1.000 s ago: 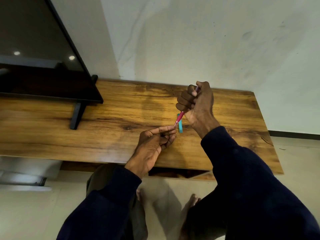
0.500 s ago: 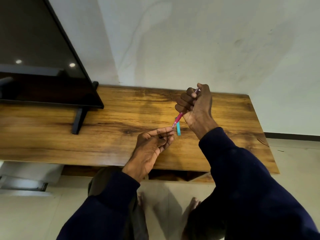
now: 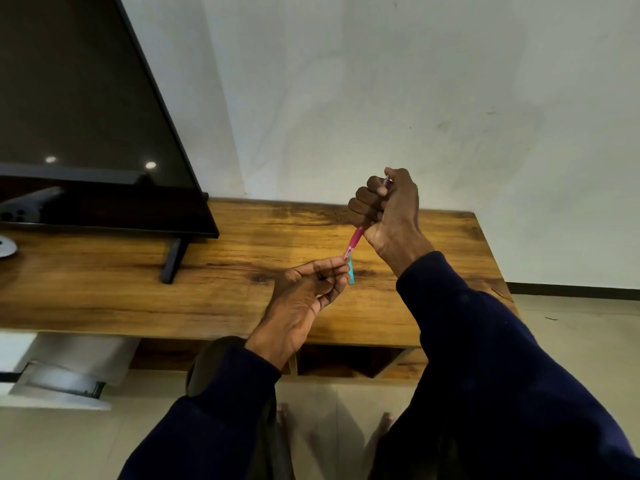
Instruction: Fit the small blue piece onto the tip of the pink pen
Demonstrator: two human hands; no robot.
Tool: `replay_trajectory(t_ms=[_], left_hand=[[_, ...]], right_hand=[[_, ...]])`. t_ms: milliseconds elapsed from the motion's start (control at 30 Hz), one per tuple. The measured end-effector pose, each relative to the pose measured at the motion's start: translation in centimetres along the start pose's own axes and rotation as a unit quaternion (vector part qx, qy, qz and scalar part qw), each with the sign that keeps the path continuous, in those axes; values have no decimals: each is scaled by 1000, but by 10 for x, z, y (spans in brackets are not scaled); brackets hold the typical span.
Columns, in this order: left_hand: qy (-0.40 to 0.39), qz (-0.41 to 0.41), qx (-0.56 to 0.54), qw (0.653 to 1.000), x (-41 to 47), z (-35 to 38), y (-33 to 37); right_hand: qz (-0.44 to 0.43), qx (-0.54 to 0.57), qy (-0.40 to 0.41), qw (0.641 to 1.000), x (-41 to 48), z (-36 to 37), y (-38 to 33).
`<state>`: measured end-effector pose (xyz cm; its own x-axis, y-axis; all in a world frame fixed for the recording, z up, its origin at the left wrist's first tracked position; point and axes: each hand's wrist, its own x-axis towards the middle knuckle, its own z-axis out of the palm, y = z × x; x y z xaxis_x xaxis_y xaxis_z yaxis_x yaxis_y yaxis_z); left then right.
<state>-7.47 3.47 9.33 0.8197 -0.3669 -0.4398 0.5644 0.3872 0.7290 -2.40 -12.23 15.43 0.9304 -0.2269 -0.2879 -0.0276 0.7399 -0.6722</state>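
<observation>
My right hand (image 3: 389, 211) grips a pink pen (image 3: 355, 241) in a fist above the wooden table (image 3: 214, 289), tip pointing down and left. My left hand (image 3: 308, 292) hovers just below it, thumb and forefinger pinched together right at the pen's tip; whatever they pinch is too small to make out. A small teal piece (image 3: 351, 273) shows just behind the left fingertips; I cannot tell whether it lies on the table or is held.
A black flat screen (image 3: 79, 133) on thin black feet (image 3: 171, 261) fills the table's left part. A white wall stands behind. Open shelves (image 3: 346, 363) sit under the tabletop, and my bare feet stand on the pale tiled floor below.
Both hands keep their hold and pose at the pen tip. The view has shifted slightly, so the table sits lower in frame.
</observation>
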Motion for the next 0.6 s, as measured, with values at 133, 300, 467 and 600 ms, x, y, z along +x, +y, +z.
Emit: replay_trajectory(t_ms=[133, 300, 467, 600], left_hand=[[0, 3, 7, 1000, -5, 3, 1], [4, -3, 14, 1000, -9, 7, 3], [10, -9, 16, 1000, -12, 8, 6], [19, -15, 15, 1000, -13, 9, 6]], right_hand=[[-10, -16, -16, 1000, -7, 7, -5], [-11, -45, -39, 998, -14, 10, -11], [-18, -72, -68, 995, -17, 17, -11], [-22, -89, -81, 993, -23, 19, -9]])
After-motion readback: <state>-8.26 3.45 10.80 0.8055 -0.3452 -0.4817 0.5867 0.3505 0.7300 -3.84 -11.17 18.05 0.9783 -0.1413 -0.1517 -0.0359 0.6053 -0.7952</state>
